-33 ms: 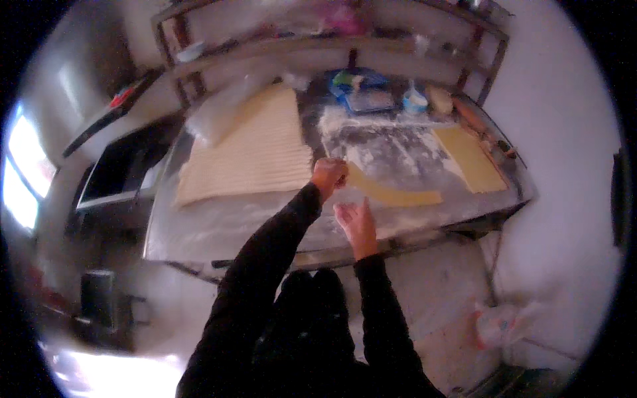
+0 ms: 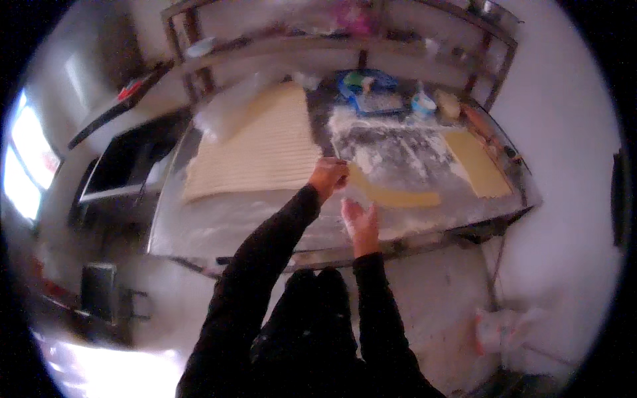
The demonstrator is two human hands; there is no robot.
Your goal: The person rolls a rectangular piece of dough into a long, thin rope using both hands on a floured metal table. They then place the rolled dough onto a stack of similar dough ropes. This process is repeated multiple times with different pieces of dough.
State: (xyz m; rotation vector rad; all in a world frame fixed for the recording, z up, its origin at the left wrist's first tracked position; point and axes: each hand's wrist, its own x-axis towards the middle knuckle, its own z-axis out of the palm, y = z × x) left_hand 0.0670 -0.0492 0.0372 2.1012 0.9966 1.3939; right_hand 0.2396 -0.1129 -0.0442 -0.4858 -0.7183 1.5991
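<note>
1. The person's left hand [image 2: 330, 175] is closed, holding the far left end of a strip of yellow dough [image 2: 405, 198] between thumb and fingers.
2. The right hand [image 2: 359, 222] is open, fingers apart and holding nothing I can see. It sits just on the person's side of the strip; from here I cannot tell whether a fingertip touches it.
3. The strip's long axis runs left to right in a shallow curve: it slopes from the left hand toward the person, then levels out. Its blunt free end points right, lying on the table [image 2: 199, 229].
4. Between that free end and the wide yellow dough sheet [image 2: 474, 162] I see a gap of tabletop. The sheet's own length runs away from the person.
5. The table's front edge passes near the right hand, with a band of bare top between edge and strip. Beyond the strip spreads a patch scattered with flour [image 2: 398, 149].
6. Close to the left hand is the corner of a broad, pale, ridged layer of dough [image 2: 259, 146], which takes up the left side.
7. Farther back stand a blue tray [image 2: 378, 103] and a cup [image 2: 423, 106], below a shelf [image 2: 318, 50].
</note>
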